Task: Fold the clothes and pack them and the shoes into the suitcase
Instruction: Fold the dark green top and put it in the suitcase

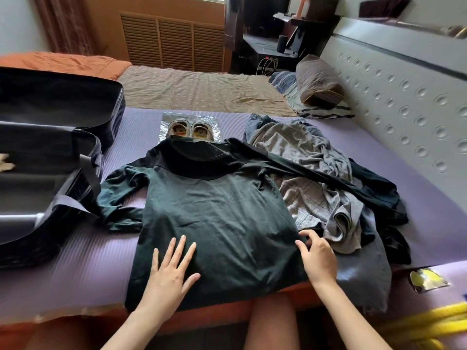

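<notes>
My suitcase (54, 157) lies open at the left on the bed (75, 271). Just beside it, the dark green long-sleeved top (214, 210) is spread flat in front of me. My left hand (169, 276) rests flat on its lower part, fingers straight and spread. The shoes (189, 130) sit beyond its collar. My right hand (318, 258) pinches the top's right edge with curled fingers. The pile of unfolded clothes (316, 188) lies to the right.

Purple ribbed mat (75, 269) covers near end of bed. Beyond it, wrinkled beige sheet (197, 89); orange blanket (63, 63) far left. Brown pillow (318, 80) against dimpled grey headboard (404, 97). Slatted wooden panel (174, 39) at back wall. Yellow tubing (424, 324) bottom right.
</notes>
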